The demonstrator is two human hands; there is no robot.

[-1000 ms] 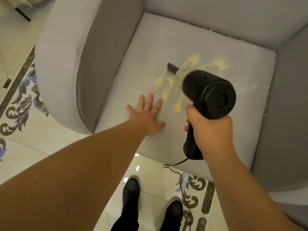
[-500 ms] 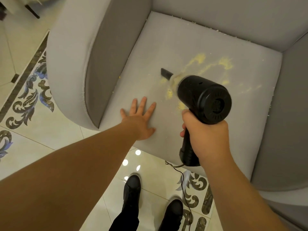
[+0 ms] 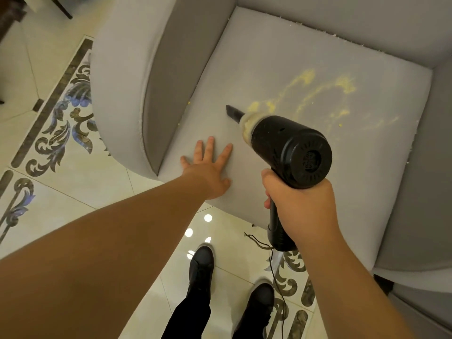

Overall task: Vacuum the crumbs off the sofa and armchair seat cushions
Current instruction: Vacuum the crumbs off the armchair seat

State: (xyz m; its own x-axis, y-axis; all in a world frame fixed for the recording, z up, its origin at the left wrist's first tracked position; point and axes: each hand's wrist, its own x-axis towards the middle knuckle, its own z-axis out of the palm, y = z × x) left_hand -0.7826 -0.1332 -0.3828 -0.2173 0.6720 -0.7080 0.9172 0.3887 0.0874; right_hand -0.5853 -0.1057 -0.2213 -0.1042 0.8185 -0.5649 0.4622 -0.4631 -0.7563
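**Armchair seat, part cleared: crumbs remain at centre and right**

On the armchair seat cushion (image 3: 256, 57), your left hand (image 3: 210, 167) lies flat, fingers straight and spread, pressing the fabric near the front left corner and holding nothing. Your right hand (image 3: 300, 204) is wrapped round the grip of the black handheld vacuum (image 3: 291, 145), whose narrow nozzle (image 3: 233, 113) points up and left, its tip at or just above the cushion; contact cannot be confirmed from this angle.

Progress, as judged from the cushion: the strip around your left hand and ahead of the nozzle tip reads clean. Yellow crumbs (image 3: 308, 94) lie in streaks across the centre and toward the right side, densest just beside the clear collar behind the nozzle and at two patches further back. A few specks sit along the seam by the left armrest (image 3: 122, 81) and at the right edge.

Left to do: most of the visible crumbs on this seat, plus the seams. No sofa is in view, so its state is unknown. Cord (image 3: 271, 265) trails to the tiled floor (image 3: 49, 204) between your shoes.
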